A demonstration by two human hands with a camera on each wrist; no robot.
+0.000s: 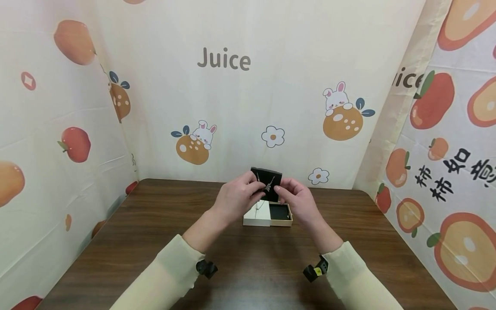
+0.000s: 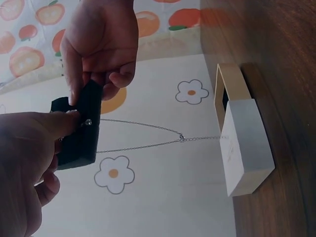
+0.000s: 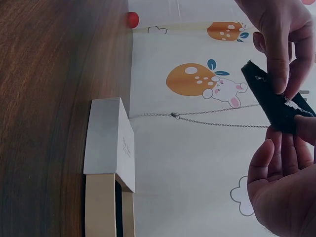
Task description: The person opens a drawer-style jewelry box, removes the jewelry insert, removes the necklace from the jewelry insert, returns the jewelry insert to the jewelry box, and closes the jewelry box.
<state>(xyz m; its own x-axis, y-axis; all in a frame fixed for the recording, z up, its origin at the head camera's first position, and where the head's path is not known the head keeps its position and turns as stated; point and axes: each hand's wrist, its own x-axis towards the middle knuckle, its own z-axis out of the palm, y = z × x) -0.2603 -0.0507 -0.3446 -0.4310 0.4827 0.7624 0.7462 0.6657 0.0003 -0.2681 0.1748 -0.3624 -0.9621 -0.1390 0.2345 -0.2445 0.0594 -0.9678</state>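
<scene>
A black jewellery pad (image 1: pixel 273 196) is held up over the table, with a silver necklace on it. Its butterfly-shaped pendant (image 1: pixel 268 187) lies against the pad's front. My right hand (image 1: pixel 300 198) grips the pad by its right side, thumb in front and fingers behind. At the pad's front, my left hand (image 1: pixel 236 193) pinches the necklace by the pendant with thumb and forefinger; the fingertips partly hide it. Below the pad hangs the necklace's chain (image 2: pixel 143 122) in a long loop, its clasp (image 3: pixel 175 115) at the low end above the box.
Under the hands a white box sleeve (image 1: pixel 256 219) stands on the brown wooden table (image 1: pixel 248 267). A cream drawer (image 1: pixel 286 223) with a black inside sticks out of its right side. Behind the table hangs a fruit-printed curtain (image 1: pixel 263 99).
</scene>
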